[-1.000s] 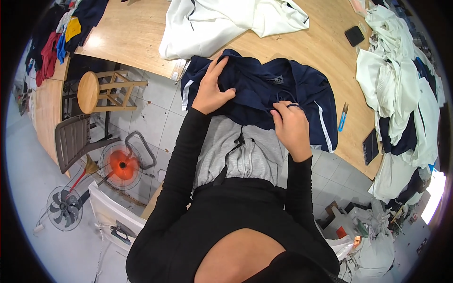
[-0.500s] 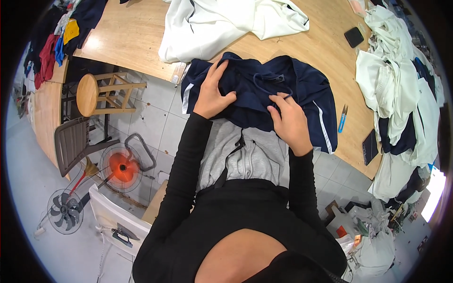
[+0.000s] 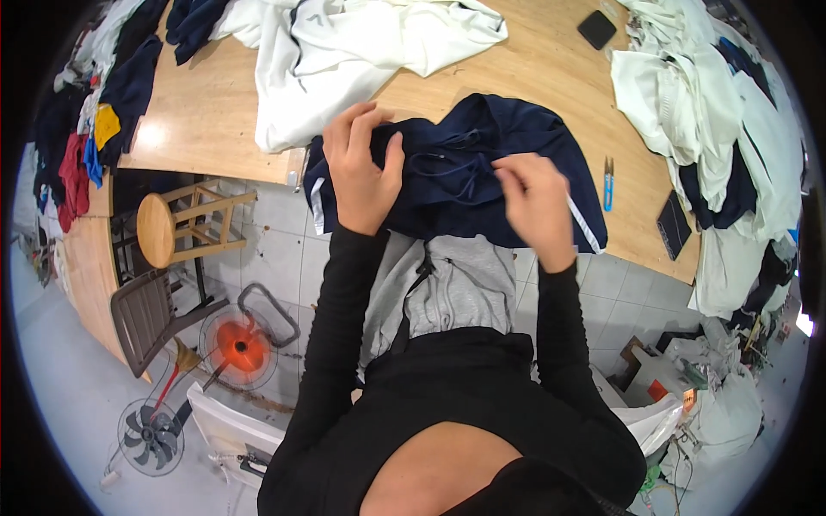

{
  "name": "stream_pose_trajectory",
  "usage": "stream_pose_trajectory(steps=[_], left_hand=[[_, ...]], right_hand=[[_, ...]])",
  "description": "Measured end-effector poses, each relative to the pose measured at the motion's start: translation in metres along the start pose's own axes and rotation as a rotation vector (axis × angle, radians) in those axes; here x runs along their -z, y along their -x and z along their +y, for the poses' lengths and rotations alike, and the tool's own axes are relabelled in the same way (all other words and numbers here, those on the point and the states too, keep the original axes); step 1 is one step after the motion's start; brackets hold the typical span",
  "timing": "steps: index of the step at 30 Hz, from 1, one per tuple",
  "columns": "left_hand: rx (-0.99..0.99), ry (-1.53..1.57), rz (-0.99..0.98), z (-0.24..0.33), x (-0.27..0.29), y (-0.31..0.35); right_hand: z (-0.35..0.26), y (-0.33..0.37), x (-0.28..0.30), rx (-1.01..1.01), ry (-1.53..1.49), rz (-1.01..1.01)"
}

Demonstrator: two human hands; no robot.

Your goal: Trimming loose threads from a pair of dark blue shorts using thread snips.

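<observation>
Left hand: the left hand (image 3: 361, 168) lies on the dark blue top (image 3: 469, 176), fingers bent and closed on a bunch of its cloth near the left end.
Right hand: the right hand (image 3: 538, 206) is over the right half of the blue top, fingertips (image 3: 503, 175) pinched close together. It looks like they pinch a small fold or a cord, but I cannot tell for sure.
Blue top: it lies crumpled at the near edge of the wooden table (image 3: 206, 112), partly hanging over. A white stripe shows along its right side.
Grey top: a grey top (image 3: 456, 288) hangs below the blue one, in front of the person's body.
How to do it well: I think it helps to hold the cloth firm with the left hand and pull gently with the right, so the cloth goes flat and does not slip off the table.
Nearby: a white top (image 3: 361, 52) lies just behind the blue one. Small blue snips (image 3: 607, 182) lie to the right, apart from the hands.
Hard to see: what the right fingertips pinch is too small to make out. The left palm hides the cloth under it. The top's front is folded in. The piles at the rim are bent and blurry.
</observation>
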State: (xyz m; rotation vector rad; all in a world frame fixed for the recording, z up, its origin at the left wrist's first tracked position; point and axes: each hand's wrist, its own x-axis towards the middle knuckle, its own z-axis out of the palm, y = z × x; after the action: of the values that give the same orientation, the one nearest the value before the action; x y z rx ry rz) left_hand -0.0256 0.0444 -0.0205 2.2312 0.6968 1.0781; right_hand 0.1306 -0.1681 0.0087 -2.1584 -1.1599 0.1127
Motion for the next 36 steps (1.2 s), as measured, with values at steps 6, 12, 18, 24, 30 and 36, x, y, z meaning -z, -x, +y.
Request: stream_pose_trajectory(steps=[6,12,18,24,30,36], left_hand=[[-0.008,-0.375,-0.436,-0.029,-0.033,-0.006],[0.175,-0.080,-0.364,-0.021,0.008,0.014],[0.525,0.481,-0.207,0.031,0.031,0.011],[0.872,1.283,-0.263,0.050,0.044,0.033],[0.827,1.161,-0.330,0.064,0.066,0.054],[0.613,0.973,-0.416,0.063,0.070,0.064]], right_hand=[[-0.020,0.025,-0.021,0.048,-0.132,-0.007],[0.097,0.060,0.034,-0.470,-0.001,0.311],[0.200,0.086,0.039,-0.400,0.478,0.353],[0.207,0.084,0.032,-0.390,0.697,0.314],[0.182,0.080,0.041,-0.458,0.397,0.452],[0.060,0.068,0.041,-0.591,-0.653,0.568]])
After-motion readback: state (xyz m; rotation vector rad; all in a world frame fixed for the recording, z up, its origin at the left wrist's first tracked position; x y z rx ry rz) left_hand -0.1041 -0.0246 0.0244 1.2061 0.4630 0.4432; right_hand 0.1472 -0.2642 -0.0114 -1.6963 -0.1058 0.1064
